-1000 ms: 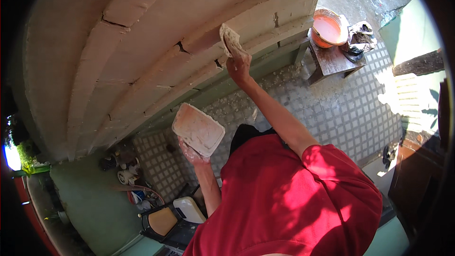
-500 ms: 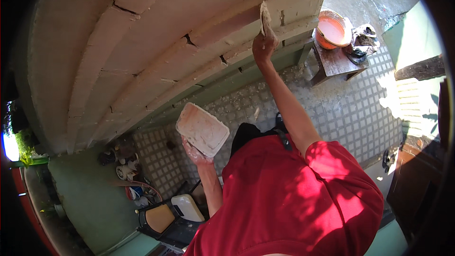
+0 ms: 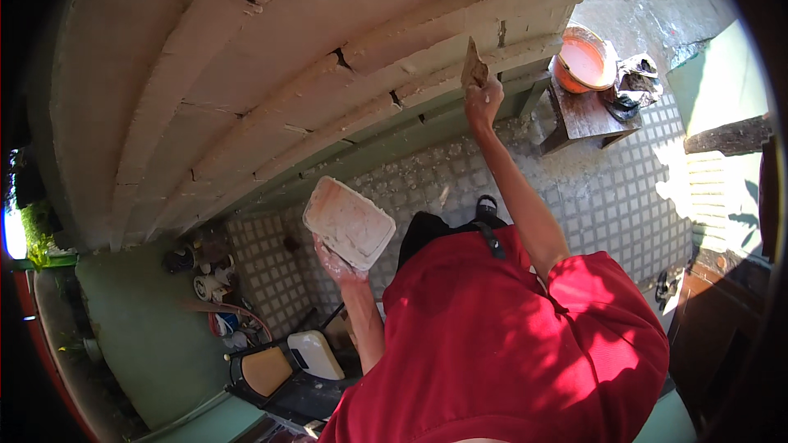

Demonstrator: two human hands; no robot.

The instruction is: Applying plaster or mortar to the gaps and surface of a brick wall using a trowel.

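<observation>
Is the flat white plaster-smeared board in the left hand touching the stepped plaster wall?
No, the flat white plaster-smeared board is held by the left hand away from the stepped plaster wall, over the tiled floor.

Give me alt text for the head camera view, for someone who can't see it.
Seen from above, a person in a red shirt presses a trowel in the right hand against a stepped, plastered wall, while the left hand holds a plaster-smeared board. An orange bowl sits on a small wooden table over a tiled floor.
</observation>
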